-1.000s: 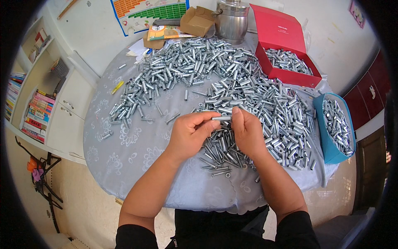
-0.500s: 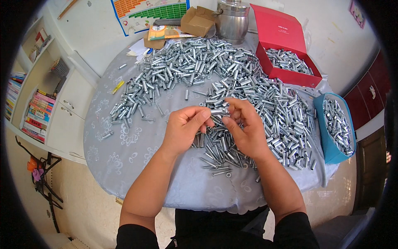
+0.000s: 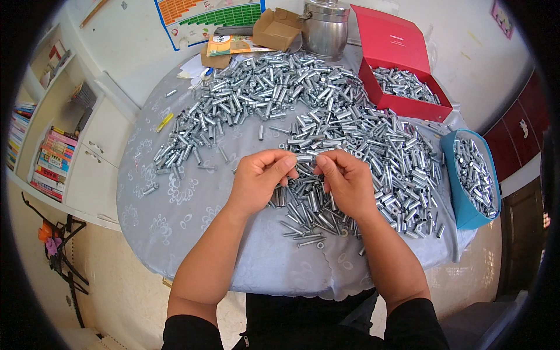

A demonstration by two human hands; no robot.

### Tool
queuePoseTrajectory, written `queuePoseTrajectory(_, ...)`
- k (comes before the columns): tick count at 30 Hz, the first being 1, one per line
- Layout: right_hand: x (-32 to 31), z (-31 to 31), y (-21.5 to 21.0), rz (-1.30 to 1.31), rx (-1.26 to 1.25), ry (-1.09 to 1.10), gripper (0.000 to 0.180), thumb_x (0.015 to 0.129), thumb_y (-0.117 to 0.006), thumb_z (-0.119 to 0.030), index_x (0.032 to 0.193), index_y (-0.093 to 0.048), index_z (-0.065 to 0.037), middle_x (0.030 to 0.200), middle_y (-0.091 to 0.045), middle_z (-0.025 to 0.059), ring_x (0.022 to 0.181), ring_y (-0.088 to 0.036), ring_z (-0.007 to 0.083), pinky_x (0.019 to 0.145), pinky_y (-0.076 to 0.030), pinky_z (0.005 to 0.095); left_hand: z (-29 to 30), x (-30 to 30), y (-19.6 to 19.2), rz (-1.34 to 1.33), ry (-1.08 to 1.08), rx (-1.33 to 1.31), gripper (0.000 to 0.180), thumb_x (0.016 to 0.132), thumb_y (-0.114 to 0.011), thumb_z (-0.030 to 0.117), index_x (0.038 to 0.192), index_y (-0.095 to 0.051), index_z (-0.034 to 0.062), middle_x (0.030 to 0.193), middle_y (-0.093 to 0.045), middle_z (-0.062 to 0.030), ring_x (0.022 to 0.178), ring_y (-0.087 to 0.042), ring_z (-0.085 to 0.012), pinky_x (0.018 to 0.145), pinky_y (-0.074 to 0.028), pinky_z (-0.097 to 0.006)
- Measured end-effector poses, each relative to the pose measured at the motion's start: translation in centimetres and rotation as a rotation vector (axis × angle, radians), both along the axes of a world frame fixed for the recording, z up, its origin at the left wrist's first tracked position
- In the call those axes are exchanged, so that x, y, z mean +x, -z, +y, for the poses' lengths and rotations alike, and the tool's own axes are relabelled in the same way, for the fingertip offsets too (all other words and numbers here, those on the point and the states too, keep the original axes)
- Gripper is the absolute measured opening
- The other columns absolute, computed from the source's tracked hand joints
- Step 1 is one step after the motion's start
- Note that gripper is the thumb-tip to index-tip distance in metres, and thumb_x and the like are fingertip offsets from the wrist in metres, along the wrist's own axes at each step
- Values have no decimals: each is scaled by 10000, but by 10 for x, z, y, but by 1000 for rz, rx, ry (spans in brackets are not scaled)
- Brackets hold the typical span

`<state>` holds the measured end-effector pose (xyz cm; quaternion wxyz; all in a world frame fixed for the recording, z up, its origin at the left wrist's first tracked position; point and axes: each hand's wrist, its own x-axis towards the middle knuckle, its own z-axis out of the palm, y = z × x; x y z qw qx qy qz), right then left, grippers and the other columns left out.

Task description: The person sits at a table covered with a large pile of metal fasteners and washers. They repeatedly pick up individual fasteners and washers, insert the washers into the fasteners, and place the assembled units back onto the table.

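Where hands (image 3: 306, 175) pinch a metal sleeve (image 3: 305, 158), grey tablecloth (image 3: 192, 216), white cupboards (image 3: 87, 157)

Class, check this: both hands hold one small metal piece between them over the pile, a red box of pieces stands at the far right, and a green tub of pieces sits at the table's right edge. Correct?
Not quite: the tub is blue, not green, as the head view shows. The rest holds: the left hand and right hand hold one metal piece between them, and the red box stands at the far right.
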<state>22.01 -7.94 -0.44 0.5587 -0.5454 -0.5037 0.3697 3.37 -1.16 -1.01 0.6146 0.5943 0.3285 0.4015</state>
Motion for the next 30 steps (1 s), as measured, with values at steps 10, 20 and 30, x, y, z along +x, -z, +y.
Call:
queuePoseTrajectory(10, 3, 5, 16, -82, 192, 37, 190, 901, -719, -105, 1066, -684, -18, 941, -646, 33, 552, -473, 25, 495, -390, 200, 1, -1, 0, 4, 28, -6, 225, 965, -642, 183, 1059, -679, -18, 821, -679, -48, 676, -572, -76, 611, -473, -195)
queuePoseTrajectory(20, -3, 2, 6, 0, 113, 3, 194, 931, -685, -101, 1095, -668, 0, 763, -626, -9, 559, -476, 23, 493, -386, 200, 1, -3, 0, -13, 22, -20, 224, 974, -632, 196, 1048, -679, -10, 808, -674, -45, 665, -565, -71, 590, -452, -187)
queuePoseTrajectory(30, -3, 0, 3, 72, -5, -10, 154, 922, -687, -76, 1062, -678, -14, 827, -632, 3, 555, -492, 35, 496, -401, 208, 1, -2, 0, 8, 28, -11, 255, 977, -633, 243, 1016, -678, -5, 790, -671, -47, 653, -561, -71, 581, -442, -186)
